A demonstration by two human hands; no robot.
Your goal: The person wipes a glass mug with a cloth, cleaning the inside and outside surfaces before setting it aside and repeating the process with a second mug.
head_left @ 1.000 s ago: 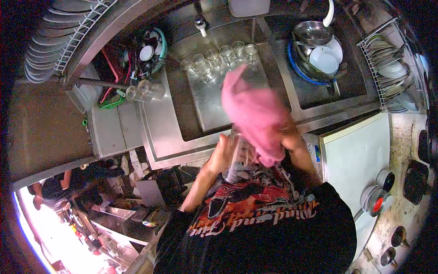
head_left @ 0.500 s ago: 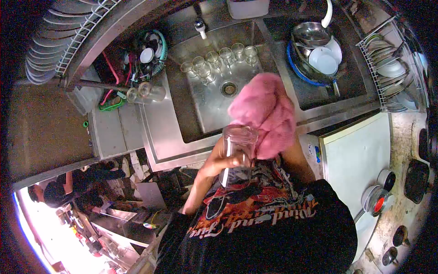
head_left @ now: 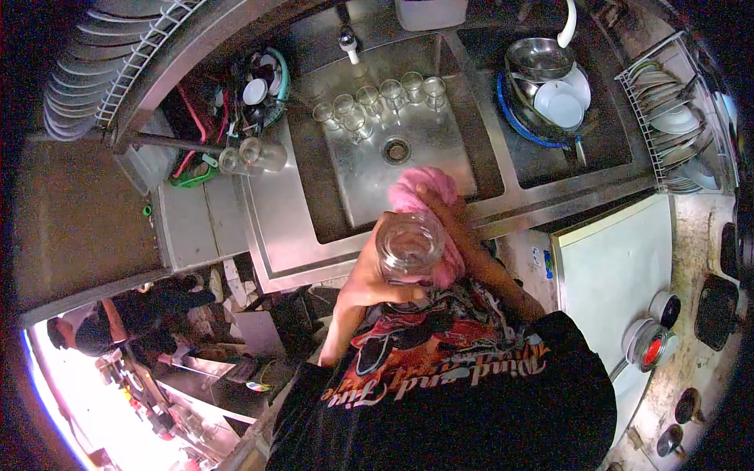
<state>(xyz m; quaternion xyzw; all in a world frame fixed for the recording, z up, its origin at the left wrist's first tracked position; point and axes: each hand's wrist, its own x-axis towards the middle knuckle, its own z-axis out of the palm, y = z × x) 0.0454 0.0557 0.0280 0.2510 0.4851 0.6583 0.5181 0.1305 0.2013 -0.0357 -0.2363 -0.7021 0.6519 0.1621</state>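
Observation:
My left hand (head_left: 371, 275) is wrapped round a clear glass (head_left: 410, 245), held in front of my shirt with one round end facing the camera. Just right of it, my right hand (head_left: 441, 206) grips a pink cloth (head_left: 419, 185), which hangs down beside the glass and partly behind it. Several clear glasses (head_left: 391, 93) stand in the back of the steel sink (head_left: 369, 200), beyond the drain. Two more glasses (head_left: 263, 155) lie on the counter left of the sink.
A faucet (head_left: 350, 47) rises behind the sink. The right basin holds a blue-rimmed tub (head_left: 510, 118) with pans and bowls. Plate racks (head_left: 640, 102) stand at the far right and upper left. A person (head_left: 118, 318) is at the lower left.
The glass has tipped so that its round end faces the camera. The pink cloth has drawn in and now hangs narrower, and my right hand, hidden before, shows on it.

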